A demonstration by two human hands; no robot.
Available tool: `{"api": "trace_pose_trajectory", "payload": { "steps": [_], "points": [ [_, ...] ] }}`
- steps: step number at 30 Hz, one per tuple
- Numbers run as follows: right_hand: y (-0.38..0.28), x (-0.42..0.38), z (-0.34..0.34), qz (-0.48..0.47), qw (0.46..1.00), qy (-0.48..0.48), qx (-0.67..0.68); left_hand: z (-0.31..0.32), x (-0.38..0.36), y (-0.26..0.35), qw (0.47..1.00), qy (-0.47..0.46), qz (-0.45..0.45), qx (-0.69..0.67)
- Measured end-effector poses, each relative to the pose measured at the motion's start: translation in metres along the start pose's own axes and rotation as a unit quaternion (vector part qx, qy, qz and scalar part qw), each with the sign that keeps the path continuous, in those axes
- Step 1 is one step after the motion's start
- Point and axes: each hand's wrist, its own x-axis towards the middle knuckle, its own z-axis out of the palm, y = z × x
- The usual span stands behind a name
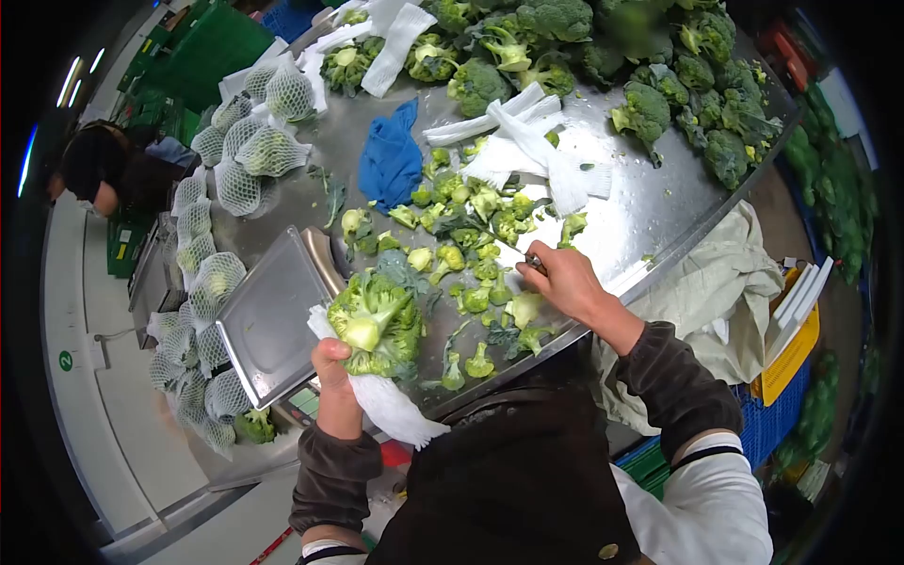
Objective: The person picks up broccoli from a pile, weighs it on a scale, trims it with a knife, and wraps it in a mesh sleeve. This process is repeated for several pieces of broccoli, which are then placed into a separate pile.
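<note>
My left hand point(331, 369) grips a broccoli head point(377, 322) with a white foam net sleeve point(395, 410) hanging under it, just beside the scale pan point(268, 315). My right hand point(562, 281) rests on the steel table point(650, 202) and holds a small knife point(532, 261), whose blade is mostly hidden. Between both hands lie several cut broccoli trimmings point(471, 254).
Whole broccoli heads point(659, 85) are heaped at the far edge. Netted broccoli point(254, 141) line the left side. Loose white net sleeves point(527, 141) and a blue cloth point(391, 160) lie mid-table. A person point(113, 169) works at far left. Blue crates point(772, 414) stand at right.
</note>
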Motion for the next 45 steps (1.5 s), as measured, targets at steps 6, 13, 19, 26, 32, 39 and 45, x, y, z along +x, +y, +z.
{"api": "trace_pose_trajectory", "payload": {
  "steps": [6, 13, 19, 26, 32, 39, 45],
  "points": [
    [0.063, -0.02, 0.026, 0.081, 0.99, 0.085, -0.076, -0.008, 0.032, -0.035, 0.779, 0.071, 0.212, 0.586],
    [0.076, -0.001, -0.036, 0.136, 0.973, 0.184, -0.031, -0.04, 0.04, -0.058, 0.604, 0.065, 0.224, 0.762],
    [0.165, 0.085, -0.134, 0.13, 0.844, 0.505, -0.128, -0.017, 0.024, -0.038, 0.584, 0.089, 0.277, 0.758],
    [0.184, 0.106, -0.147, 0.162, 0.888, 0.43, 0.023, 0.006, 0.004, -0.017, 0.822, 0.168, 0.197, 0.507],
    [0.078, 0.063, -0.063, 0.088, 0.773, 0.064, 0.625, 0.04, 0.024, -0.007, 0.943, 0.042, 0.054, 0.326],
    [-0.105, 0.062, 0.015, -0.038, 0.834, -0.262, 0.485, 0.01, 0.006, 0.021, 0.963, -0.05, 0.013, 0.265],
    [-0.145, 0.077, 0.059, -0.066, 0.843, -0.173, 0.506, -0.049, -0.047, 0.071, 0.965, 0.139, 0.13, 0.178]
  ]
}}
